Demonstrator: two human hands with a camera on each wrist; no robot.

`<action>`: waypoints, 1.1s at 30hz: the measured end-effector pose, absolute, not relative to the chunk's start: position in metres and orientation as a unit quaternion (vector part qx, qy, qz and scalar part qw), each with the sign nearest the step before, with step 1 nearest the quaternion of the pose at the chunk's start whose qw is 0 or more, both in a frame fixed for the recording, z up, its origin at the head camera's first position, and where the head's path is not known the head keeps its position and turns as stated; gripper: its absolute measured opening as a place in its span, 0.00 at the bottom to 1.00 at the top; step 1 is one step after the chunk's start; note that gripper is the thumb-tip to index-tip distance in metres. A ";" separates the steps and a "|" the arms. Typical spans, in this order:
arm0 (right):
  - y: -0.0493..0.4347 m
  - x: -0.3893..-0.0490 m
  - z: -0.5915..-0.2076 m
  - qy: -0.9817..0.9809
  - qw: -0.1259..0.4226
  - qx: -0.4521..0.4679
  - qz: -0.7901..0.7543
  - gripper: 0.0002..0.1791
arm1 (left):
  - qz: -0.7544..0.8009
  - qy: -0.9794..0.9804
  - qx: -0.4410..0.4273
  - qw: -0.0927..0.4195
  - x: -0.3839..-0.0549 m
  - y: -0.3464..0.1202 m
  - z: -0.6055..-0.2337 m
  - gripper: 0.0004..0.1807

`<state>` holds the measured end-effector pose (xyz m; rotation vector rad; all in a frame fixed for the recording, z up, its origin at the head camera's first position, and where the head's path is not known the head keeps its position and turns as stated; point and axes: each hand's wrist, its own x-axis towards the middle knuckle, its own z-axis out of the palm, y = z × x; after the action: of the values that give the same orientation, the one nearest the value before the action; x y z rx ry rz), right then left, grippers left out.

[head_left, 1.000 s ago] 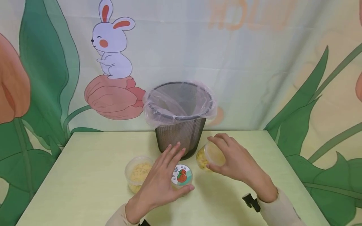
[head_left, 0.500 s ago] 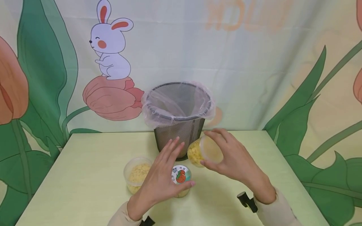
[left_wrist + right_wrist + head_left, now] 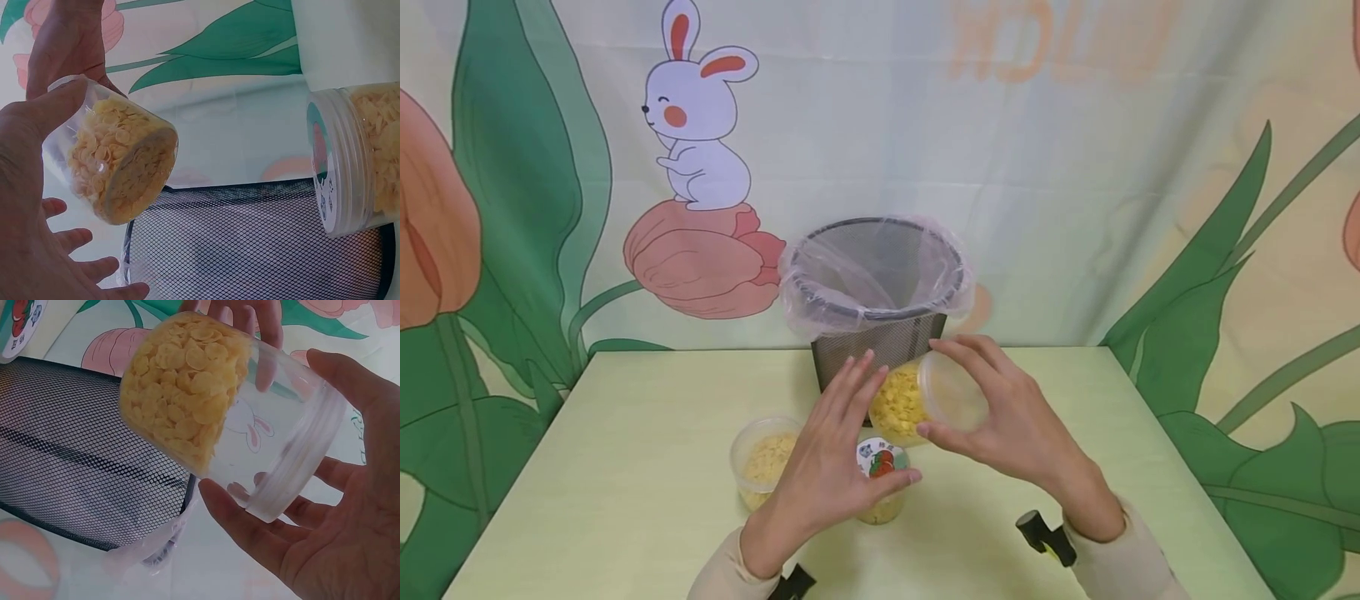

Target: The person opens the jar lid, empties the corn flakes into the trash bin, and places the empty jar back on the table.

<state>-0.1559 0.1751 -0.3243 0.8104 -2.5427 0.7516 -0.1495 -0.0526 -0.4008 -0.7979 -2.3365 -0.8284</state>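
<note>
My right hand point(image 3: 1018, 425) grips a clear plastic jar point(image 3: 898, 404) by its rim end, thumb and fingers on opposite sides. The jar is tipped on its side in the air, its base toward the left; yellow flakes point(image 3: 181, 381) are gathered at that base. My left hand point(image 3: 827, 471) is spread, fingers straight, its fingertips close to the jar's base. Partly behind its thumb stands a jar with a printed lid point(image 3: 883, 458) showing a red fruit. Left of that hand sits another clear jar point(image 3: 752, 450) of pale flakes, partly hidden by the hand.
A black mesh wastebasket point(image 3: 842, 354), lined with a pink plastic bag point(image 3: 820, 312), stands at the table's back edge, just behind the hands. The pale green table point(image 3: 625, 483) meets a printed curtain point(image 3: 1037, 208) with a rabbit and flowers.
My right hand has carried the jar leftward and slightly up, from right of the wastebasket to in front of it, near my left fingertips. My left hand has barely moved.
</note>
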 end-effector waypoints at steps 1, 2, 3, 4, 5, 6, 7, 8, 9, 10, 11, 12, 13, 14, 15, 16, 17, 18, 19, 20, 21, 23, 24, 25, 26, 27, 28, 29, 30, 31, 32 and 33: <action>0.174 -0.156 -0.324 -0.900 0.184 0.288 0.270 0.45 | -0.309 -0.863 -0.296 0.268 -0.150 -0.053 -0.400 0.65; 0.173 -0.156 -0.324 -0.899 0.183 0.289 0.274 0.45 | -0.310 -0.861 -0.298 0.273 -0.150 -0.053 -0.399 0.65; 0.172 -0.156 -0.324 -0.897 0.183 0.290 0.278 0.45 | -0.311 -0.859 -0.298 0.277 -0.150 -0.054 -0.398 0.65; 0.171 -0.156 -0.323 -0.896 0.183 0.290 0.282 0.45 | -0.313 -0.857 -0.299 0.280 -0.150 -0.054 -0.398 0.65; 0.170 -0.155 -0.323 -0.894 0.182 0.291 0.287 0.45 | -0.315 -0.855 -0.300 0.283 -0.150 -0.054 -0.397 0.65; 0.168 -0.155 -0.323 -0.892 0.181 0.292 0.293 0.45 | -0.316 -0.853 -0.301 0.286 -0.150 -0.054 -0.396 0.65; 0.167 -0.155 -0.324 -0.890 0.181 0.293 0.299 0.45 | -0.318 -0.851 -0.301 0.290 -0.150 -0.053 -0.395 0.65; 0.165 -0.155 -0.324 -0.888 0.181 0.293 0.304 0.45 | -0.319 -0.850 -0.301 0.292 -0.150 -0.053 -0.394 0.65; 0.164 -0.154 -0.324 -0.886 0.180 0.294 0.309 0.45 | -0.321 -0.849 -0.299 0.294 -0.150 -0.053 -0.394 0.65; 0.162 -0.154 -0.324 -0.885 0.180 0.294 0.313 0.45 | -0.323 -0.847 -0.299 0.298 -0.150 -0.052 -0.393 0.65; 0.161 -0.154 -0.325 -0.883 0.180 0.294 0.317 0.45 | -0.324 -0.846 -0.298 0.300 -0.150 -0.051 -0.392 0.64; 0.159 -0.153 -0.325 -0.881 0.180 0.296 0.322 0.45 | -0.325 -0.845 -0.298 0.302 -0.150 -0.051 -0.391 0.65; 0.157 -0.153 -0.326 -0.879 0.181 0.298 0.325 0.45 | -0.326 -0.844 -0.297 0.305 -0.150 -0.050 -0.391 0.65; 0.155 -0.153 -0.326 -0.878 0.180 0.299 0.328 0.44 | -0.326 -0.843 -0.296 0.308 -0.151 -0.050 -0.390 0.65; 0.154 -0.153 -0.326 -0.876 0.180 0.301 0.332 0.44 | -0.327 -0.842 -0.296 0.312 -0.151 -0.049 -0.389 0.65; 0.152 -0.153 -0.327 -0.873 0.180 0.304 0.336 0.44 | -0.329 -0.838 -0.297 0.319 -0.151 -0.049 -0.389 0.65; 0.150 -0.152 -0.327 -0.871 0.179 0.306 0.339 0.44 | -0.331 -0.835 -0.298 0.324 -0.152 -0.048 -0.389 0.65; 0.149 -0.152 -0.328 -0.870 0.178 0.308 0.342 0.44 | -0.334 -0.830 -0.298 0.332 -0.152 -0.048 -0.389 0.64; 0.147 -0.152 -0.328 -0.869 0.176 0.309 0.343 0.44 | -0.337 -0.826 -0.297 0.339 -0.152 -0.049 -0.388 0.64; 0.146 -0.151 -0.328 -0.868 0.174 0.311 0.346 0.44 | -0.340 -0.823 -0.297 0.345 -0.153 -0.049 -0.388 0.63; 0.145 -0.151 -0.329 -0.867 0.173 0.313 0.346 0.44 | -0.344 -0.819 -0.297 0.350 -0.153 -0.049 -0.389 0.63; 0.143 -0.150 -0.330 -0.865 0.174 0.318 0.347 0.44 | -0.343 -0.816 -0.294 0.360 -0.153 -0.050 -0.389 0.62; 0.142 -0.150 -0.331 -0.864 0.174 0.321 0.346 0.44 | -0.339 -0.816 -0.292 0.365 -0.154 -0.051 -0.389 0.62; 0.140 -0.149 -0.331 -0.862 0.177 0.326 0.345 0.44 | -0.335 -0.818 -0.289 0.367 -0.154 -0.051 -0.389 0.62; 0.139 -0.149 -0.332 -0.861 0.179 0.329 0.344 0.44 | -0.330 -0.820 -0.287 0.370 -0.154 -0.052 -0.389 0.61; 0.139 -0.149 -0.333 -0.860 0.182 0.332 0.342 0.44 | -0.325 -0.822 -0.284 0.372 -0.154 -0.052 -0.390 0.61; 0.138 -0.149 -0.333 -0.859 0.185 0.335 0.340 0.44 | -0.322 -0.823 -0.282 0.373 -0.154 -0.053 -0.390 0.60; 0.137 -0.149 -0.334 -0.858 0.187 0.339 0.339 0.44 | -0.320 -0.824 -0.280 0.374 -0.154 -0.053 -0.390 0.59; 0.136 -0.149 -0.334 -0.857 0.188 0.341 0.337 0.44 | -0.320 -0.825 -0.279 0.373 -0.154 -0.053 -0.390 0.58; 0.135 -0.149 -0.335 -0.857 0.191 0.343 0.334 0.44 | -0.320 -0.826 -0.278 0.371 -0.154 -0.053 -0.390 0.57; 0.135 -0.149 -0.335 -0.857 0.192 0.343 0.332 0.44 | -0.320 -0.827 -0.278 0.370 -0.154 -0.053 -0.390 0.56; 0.134 -0.149 -0.335 -0.857 0.194 0.344 0.331 0.44 | -0.319 -0.826 -0.278 0.371 -0.154 -0.054 -0.390 0.55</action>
<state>-0.1491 0.1339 -0.3351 0.9662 -2.4027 0.9296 -0.1537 -0.0536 -0.3896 -0.7139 -2.1186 -0.8190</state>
